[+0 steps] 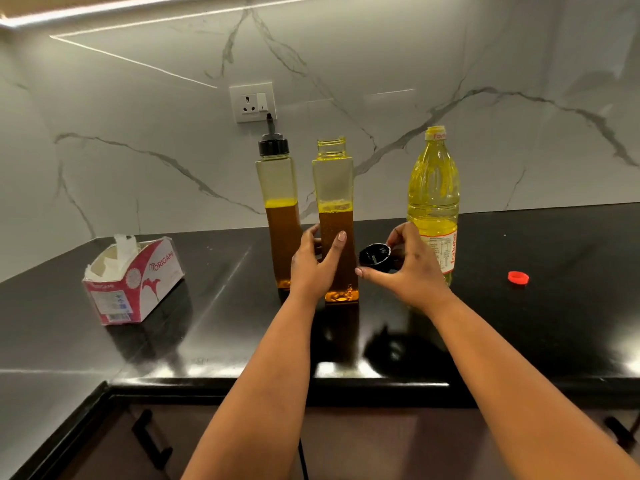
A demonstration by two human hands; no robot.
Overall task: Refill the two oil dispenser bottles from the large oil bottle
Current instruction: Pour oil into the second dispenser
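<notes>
Two square dispenser bottles stand on the black counter, each about half full of amber oil. The left dispenser [279, 188] carries its black spout cap. The right dispenser [333, 181] has an uncovered neck. My left hand [313, 268] grips the lower part of the right dispenser. My right hand [405, 268] holds the black spout cap [375, 256] just right of that bottle, its underside facing me. The large yellow oil bottle [433, 188] stands uncapped behind my right hand. Its red cap [518, 277] lies on the counter to the right.
A red and white tissue box [133, 285] sits at the left of the counter [242, 334]. A wall socket [252, 102] is set in the marble backsplash behind the bottles. Cabinet handles show below the counter's front edge.
</notes>
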